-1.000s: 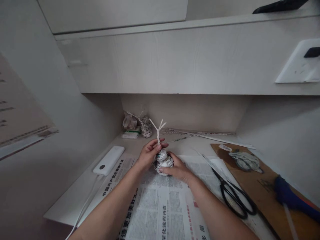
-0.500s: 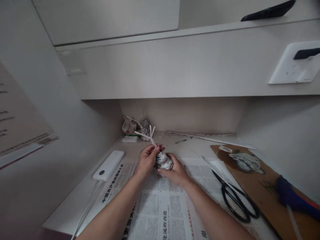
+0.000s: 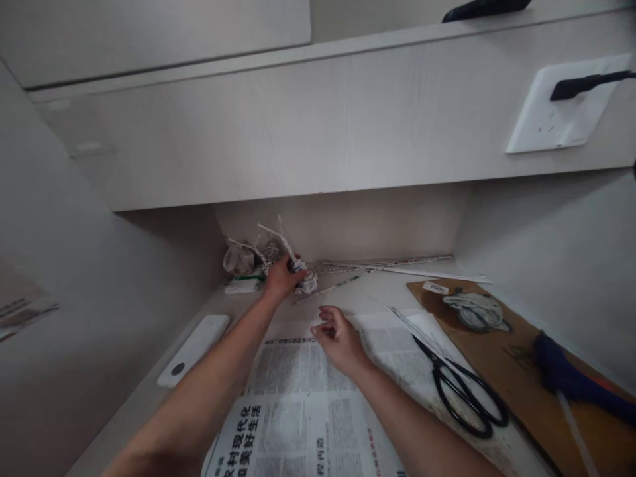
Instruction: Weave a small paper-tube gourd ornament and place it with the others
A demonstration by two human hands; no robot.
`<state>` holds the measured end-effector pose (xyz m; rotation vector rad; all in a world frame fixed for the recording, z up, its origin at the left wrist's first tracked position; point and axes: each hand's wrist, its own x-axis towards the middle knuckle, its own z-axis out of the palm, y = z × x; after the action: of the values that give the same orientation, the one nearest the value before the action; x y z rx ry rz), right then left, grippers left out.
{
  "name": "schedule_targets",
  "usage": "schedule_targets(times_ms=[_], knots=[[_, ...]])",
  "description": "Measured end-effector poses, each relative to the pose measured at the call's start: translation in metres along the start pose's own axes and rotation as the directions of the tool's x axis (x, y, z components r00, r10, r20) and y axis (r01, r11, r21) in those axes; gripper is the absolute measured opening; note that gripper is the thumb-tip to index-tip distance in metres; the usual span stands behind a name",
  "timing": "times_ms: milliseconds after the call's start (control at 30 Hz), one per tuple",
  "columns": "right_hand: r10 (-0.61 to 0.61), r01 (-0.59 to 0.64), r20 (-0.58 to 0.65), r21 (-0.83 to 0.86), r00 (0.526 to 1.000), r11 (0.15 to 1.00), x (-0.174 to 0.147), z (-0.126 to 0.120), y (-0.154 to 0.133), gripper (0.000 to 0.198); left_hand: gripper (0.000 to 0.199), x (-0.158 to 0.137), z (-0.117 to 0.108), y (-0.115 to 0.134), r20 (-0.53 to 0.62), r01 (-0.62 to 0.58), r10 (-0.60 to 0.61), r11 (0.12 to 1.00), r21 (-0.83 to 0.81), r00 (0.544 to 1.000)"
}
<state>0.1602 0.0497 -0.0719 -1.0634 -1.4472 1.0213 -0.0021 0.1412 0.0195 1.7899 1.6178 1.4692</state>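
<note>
My left hand (image 3: 282, 278) reaches to the back of the desk, its fingers wrapped round a woven paper figure (image 3: 306, 282). The figure has a rounded body of rolled printed paper, and a pale twisted stem rises from it, splitting into thin strips at the top. Just behind and left of it stands a second, similar woven piece (image 3: 271, 252), partly hidden. My right hand (image 3: 338, 336) hovers over the newspaper (image 3: 293, 371) with nothing in it, fingers curled and apart.
Long thin paper rolls (image 3: 397, 266) lie along the back. On the right are black-handled scissors (image 3: 460, 391), a brown board (image 3: 477, 351) bearing a bundle of pale cord (image 3: 477, 311), and a blue glue gun (image 3: 571, 377). A white power bank-like box (image 3: 191, 351) sits left, near a plastic bag (image 3: 238, 260).
My left hand has carried the woven figure away from me to the back left. My right hand has let go of it and stays over the newspaper. The view has shifted slightly.
</note>
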Motion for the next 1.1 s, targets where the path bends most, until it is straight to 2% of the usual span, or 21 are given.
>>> schedule_targets(times_ms=[100,200,333,500,600,733,767,900,1000,1100], knots=[[-0.032,0.033,0.065,-0.01,0.997,0.999,-0.001,0.001,0.003,0.026,0.037,0.043,0.008,-0.01,-0.037,0.02,-0.015,0.991,0.129,0.999],[-0.022,0.024,0.093,-0.022,0.995,0.999,-0.001,0.0,0.002,0.015,0.037,0.07,0.016,-0.022,-0.074,0.06,-0.043,0.968,0.244,0.996],[-0.01,0.013,0.096,-0.025,0.995,1.0,-0.001,0.0,0.001,0.011,0.038,0.088,0.027,-0.036,-0.1,0.13,-0.1,0.926,0.354,0.99],[-0.011,0.012,0.085,-0.01,0.996,1.0,0.0,0.002,0.003,0.009,0.034,0.097,0.039,-0.047,-0.115,0.164,-0.13,0.912,0.376,0.985],[-0.008,0.01,0.088,-0.02,0.996,1.0,-0.001,0.001,0.003,0.009,0.036,0.096,0.043,-0.047,-0.113,0.137,-0.101,0.918,0.372,0.988],[-0.017,0.021,0.097,-0.039,0.995,0.999,-0.001,0.0,0.003,0.01,0.061,0.082,0.035,-0.04,-0.106,0.052,-0.013,0.927,0.371,0.994],[-0.016,0.02,0.098,-0.036,0.995,0.999,0.0,0.0,0.003,0.01,0.062,0.076,0.03,-0.038,-0.099,0.019,0.019,0.928,0.373,0.995],[-0.013,0.015,0.102,-0.02,0.995,1.0,0.001,0.0,0.003,0.011,0.034,0.044,0.003,-0.038,-0.034,-0.095,0.116,0.92,0.38,0.993],[-0.01,0.013,0.108,-0.024,0.994,1.0,0.002,0.0,0.002,0.011,0.017,0.024,-0.021,-0.048,0.013,-0.067,0.068,0.911,0.406,0.998],[-0.01,0.014,0.112,-0.037,0.994,0.999,0.002,-0.001,0.0,0.011,0.029,0.013,-0.041,-0.066,-0.02,0.049,-0.045,0.881,0.471,0.999]])
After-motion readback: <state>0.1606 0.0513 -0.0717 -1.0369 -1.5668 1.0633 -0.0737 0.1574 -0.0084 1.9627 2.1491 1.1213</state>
